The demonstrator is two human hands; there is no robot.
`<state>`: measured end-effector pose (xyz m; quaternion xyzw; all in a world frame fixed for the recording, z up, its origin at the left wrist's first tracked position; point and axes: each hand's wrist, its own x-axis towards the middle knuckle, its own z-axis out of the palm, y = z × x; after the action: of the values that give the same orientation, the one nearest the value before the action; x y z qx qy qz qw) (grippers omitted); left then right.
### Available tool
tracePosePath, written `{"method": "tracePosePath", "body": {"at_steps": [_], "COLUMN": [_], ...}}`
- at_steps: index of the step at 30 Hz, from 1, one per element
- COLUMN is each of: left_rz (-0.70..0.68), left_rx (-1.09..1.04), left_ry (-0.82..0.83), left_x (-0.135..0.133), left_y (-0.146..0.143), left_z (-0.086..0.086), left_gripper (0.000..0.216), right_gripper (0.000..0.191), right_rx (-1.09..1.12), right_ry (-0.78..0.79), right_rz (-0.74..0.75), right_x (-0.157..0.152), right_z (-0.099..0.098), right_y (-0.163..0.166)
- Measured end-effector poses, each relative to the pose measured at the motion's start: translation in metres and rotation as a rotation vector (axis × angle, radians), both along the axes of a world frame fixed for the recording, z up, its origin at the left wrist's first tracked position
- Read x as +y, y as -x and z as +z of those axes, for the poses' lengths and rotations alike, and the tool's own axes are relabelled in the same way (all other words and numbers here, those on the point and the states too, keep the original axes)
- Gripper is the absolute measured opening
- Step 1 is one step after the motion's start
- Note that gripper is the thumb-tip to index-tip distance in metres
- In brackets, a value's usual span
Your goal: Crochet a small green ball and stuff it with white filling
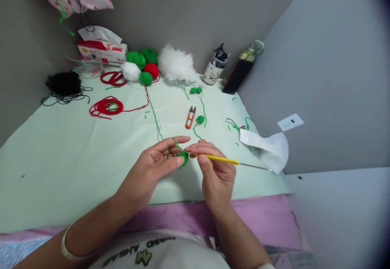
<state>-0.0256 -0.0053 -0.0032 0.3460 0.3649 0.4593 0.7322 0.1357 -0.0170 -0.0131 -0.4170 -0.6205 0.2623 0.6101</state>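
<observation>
Between thumb and fingers, my left hand (155,161) pinches a small round green crochet piece (183,160), with green yarn looped over the raised index finger. My right hand (217,175) grips a crochet hook (224,159) by its yellow handle. The hook's tip meets the top edge of the crochet piece; its bare metal end points right. A strand of green yarn (157,118) runs from the left hand up toward a small green yarn ball (146,78). Just beyond the hands lie orange thread snips (190,117) and a small green crocheted ball (200,119) with a tail.
At the back stand a tissue box (103,53), white stuffing (176,65), a pen cup (215,69) and a dark bottle (240,72). Red scissors (113,79), coiled red yarn (106,106) and black yarn (63,84) lie left. A white cloth (268,149) lies right, near yarn scraps.
</observation>
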Motion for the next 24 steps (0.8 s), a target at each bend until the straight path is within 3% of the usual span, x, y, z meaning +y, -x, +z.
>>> {"method": "tracePosePath", "body": {"at_steps": [2,5,8,12,15,19,24], "left_rz": [0.026,0.044,-0.025,-0.073,-0.026,-0.016,-0.016], "left_rx": [0.019,-0.033,-0.107,-0.187,-0.116,0.007,0.07], "left_ry": [-0.014,0.02,0.122,0.195,0.112,-0.036,-0.059], "left_x": [-0.0009,0.0007,0.0044,0.0074,0.0055,0.0017,0.0001], "left_y": [-0.0018,-0.0024,-0.0002,0.0036,0.0022,-0.0014,0.0015], "left_z": [-0.0022,-0.003,-0.0025,-0.0032,-0.0036,-0.0039,-0.0047], "left_gripper": [0.035,0.041,0.04,0.029,0.025,0.023,0.02], "right_gripper": [0.021,0.032,0.035,0.021,0.018,0.014,0.018], "right_rx": [-0.089,-0.418,-0.581,-0.129,0.146,0.165,0.289], "right_ry": [-0.047,-0.253,-0.37,-0.109,0.075,0.133,0.225], "right_rz": [-0.035,-0.131,-0.203,-0.114,-0.003,0.045,0.053], "right_x": [-0.0012,-0.0039,-0.0049,-0.0029,-0.0002,0.002,0.0042], "right_z": [-0.0022,-0.0054,-0.0058,-0.0014,0.0002,-0.0028,-0.0046], "right_y": [0.0001,-0.0014,-0.0047,-0.0083,-0.0061,-0.0012,-0.0033]}}
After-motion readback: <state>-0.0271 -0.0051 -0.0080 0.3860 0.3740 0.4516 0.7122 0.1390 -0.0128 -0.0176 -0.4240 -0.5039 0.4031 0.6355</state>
